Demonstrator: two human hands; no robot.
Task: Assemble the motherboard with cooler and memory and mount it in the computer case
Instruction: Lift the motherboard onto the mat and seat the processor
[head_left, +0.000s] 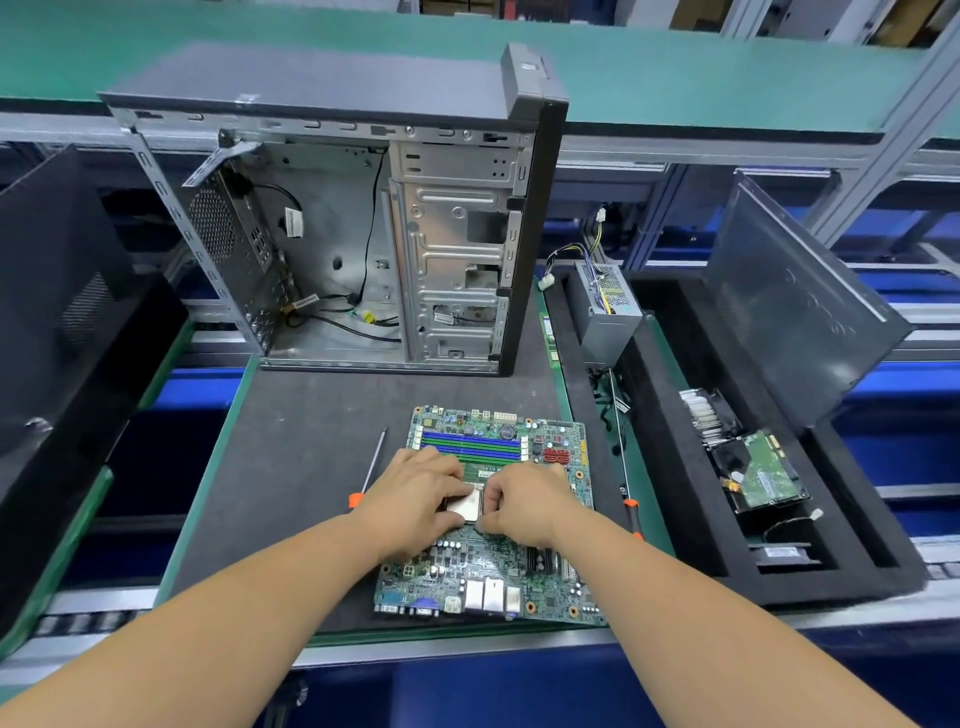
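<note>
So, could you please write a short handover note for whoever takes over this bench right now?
Left hand and right hand both rest on the motherboard, fingers curled at the silver CPU in its socket; whether it is latched cannot be told.
The motherboard lies flat on the dark mat, in front of the open computer case, which stands upright with no board inside.
Memory slots look unfilled, and no cooler is on the board.
A screwdriver lies left of the board, another to its right.
Left: finish the CPU, fit cooler and memory, mount the board in the case.
</note>
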